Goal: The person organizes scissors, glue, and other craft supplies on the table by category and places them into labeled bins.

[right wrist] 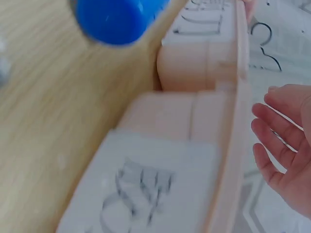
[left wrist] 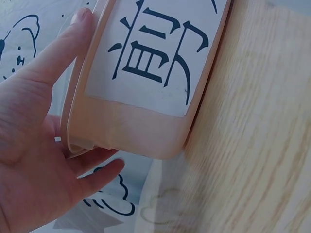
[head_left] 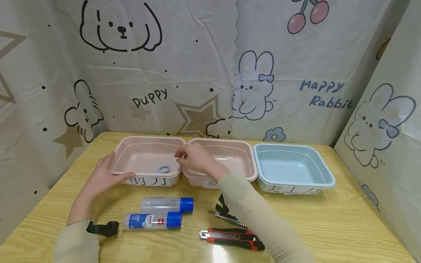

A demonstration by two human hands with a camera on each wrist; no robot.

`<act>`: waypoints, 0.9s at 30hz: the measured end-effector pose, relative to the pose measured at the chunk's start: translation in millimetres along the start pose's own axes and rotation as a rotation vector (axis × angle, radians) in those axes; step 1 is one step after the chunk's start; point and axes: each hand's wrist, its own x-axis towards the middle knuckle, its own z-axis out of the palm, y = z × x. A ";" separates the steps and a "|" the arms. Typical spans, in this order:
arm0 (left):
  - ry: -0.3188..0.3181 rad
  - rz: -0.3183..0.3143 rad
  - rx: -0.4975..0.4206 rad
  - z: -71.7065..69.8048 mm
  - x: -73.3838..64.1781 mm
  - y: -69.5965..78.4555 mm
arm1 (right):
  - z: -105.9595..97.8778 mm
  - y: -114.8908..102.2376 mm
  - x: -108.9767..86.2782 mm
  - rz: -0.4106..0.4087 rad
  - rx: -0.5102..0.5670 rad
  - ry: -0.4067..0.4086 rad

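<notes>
My left hand [head_left: 102, 175] rests on the near left corner of the left pink bin [head_left: 148, 176], thumb along the front rim and straight fingers against the short side. Inside that bin lies a light-blue loop [head_left: 163, 169], shaped like a scissors handle; the rest of it is hidden by the front wall. Over the join between this bin and the middle pink bin [head_left: 194, 180] hovers my right hand [head_left: 197, 157]. Its fingers are loosely bent. In the right wrist view, the right hand [right wrist: 286, 141] holds nothing and stands apart from the rims.
Two clear glue bottles [head_left: 161, 204] with blue caps lie before the bins. Red-and-black utility knives [head_left: 230, 235] lie nearer, and a black-and-green cutter [head_left: 222, 204] is partly under my right sleeve. A light-blue bin [head_left: 296, 168] stands at right. Printed cloth [head_left: 197, 73] hangs behind.
</notes>
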 end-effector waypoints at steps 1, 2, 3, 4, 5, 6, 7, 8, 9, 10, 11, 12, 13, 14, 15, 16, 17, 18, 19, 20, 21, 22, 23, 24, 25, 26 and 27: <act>0.002 0.006 -0.002 -0.5 -0.3 0.6 | -4.2 4.2 -4.2 -0.011 -0.001 0.022; 0.005 0.014 -0.005 -1.3 -0.6 1.2 | -8.1 8.4 -8.4 -0.020 -0.002 0.043; 0.012 0.024 -0.004 -2.1 -1.1 2.3 | -11.8 12.4 -12.9 -0.025 0.005 0.061; 0.020 0.038 -0.003 -3.1 -1.5 3.4 | -14.9 16.6 -17.5 -0.025 0.010 0.078; 0.029 0.054 0.001 -4.1 -2.1 5.1 | -17.8 20.8 -22.1 -0.026 0.018 0.094; 0.037 0.070 0.005 -5.1 -2.6 6.9 | -20.6 24.5 -27.3 -0.018 0.031 0.104; 0.048 0.088 0.011 -6.0 -3.1 9.0 | -22.8 28.2 -32.7 -0.006 0.042 0.113; 0.058 0.106 0.017 -6.5 -3.3 11.1 | -25.1 31.6 -38.3 0.003 0.052 0.119; 0.067 0.122 0.020 -7.0 -3.7 13.7 | -27.3 34.9 -44.2 0.014 0.059 0.124; 0.076 0.137 0.025 -7.5 -4.2 16.3 | -29.2 38.4 -50.2 0.021 0.055 0.132; 0.085 0.148 0.032 -7.7 -4.8 19.1 | -31.2 41.7 -56.3 0.026 0.044 0.142; 0.093 0.160 0.036 -7.6 -5.2 21.9 | -33.1 45.1 -62.6 0.033 0.035 0.154; 0.105 0.173 0.046 -7.5 -5.5 24.7 | -35.1 48.7 -68.7 0.035 0.019 0.170; 0.115 0.187 0.057 -7.1 -5.8 27.7 | -37.0 52.5 -75.4 0.041 0.002 0.182; 0.126 0.207 0.068 -6.6 -6.1 30.9 | -39.0 56.4 -82.4 0.048 -0.012 0.192; 0.136 0.228 0.083 -5.9 -6.3 34.1 | -40.6 60.9 -89.6 0.057 -0.022 0.202; 0.142 0.247 0.100 -4.9 -6.4 37.4 | -42.2 65.7 -96.8 0.077 -0.025 0.210; 0.148 0.266 0.118 -3.8 -6.5 40.9 | -43.7 70.7 -104.4 0.098 -0.021 0.214; 0.155 0.285 0.137 -2.8 -6.7 44.3 | -44.8 76.2 -111.7 0.121 -0.022 0.217; 0.160 0.306 0.152 -1.8 -6.7 47.7 | -45.8 82.0 -118.9 0.145 -0.018 0.218; 0.163 0.323 0.170 -0.8 -7.0 51.0 | -46.5 88.2 -125.7 0.165 -0.012 0.224; 0.163 0.337 0.185 0.2 -7.5 54.2 | -47.1 94.3 -132.1 0.184 -0.010 0.231; 0.164 0.355 0.200 1.4 -7.9 57.2 | -47.6 100.3 -138.7 0.202 -0.010 0.236; 0.168 0.377 0.218 2.7 -8.6 60.0 | -48.2 105.9 -145.3 0.214 -0.010 0.242; 0.172 0.401 0.232 3.9 -9.3 62.5 | -48.5 112.0 -151.8 0.222 -0.014 0.248; 0.172 0.426 0.243 5.3 -10.1 65.0 | -49.3 117.3 -158.7 0.232 -0.016 0.253; 0.171 0.456 0.258 6.8 -10.8 67.3 | -50.2 122.4 -165.6 0.243 -0.013 0.258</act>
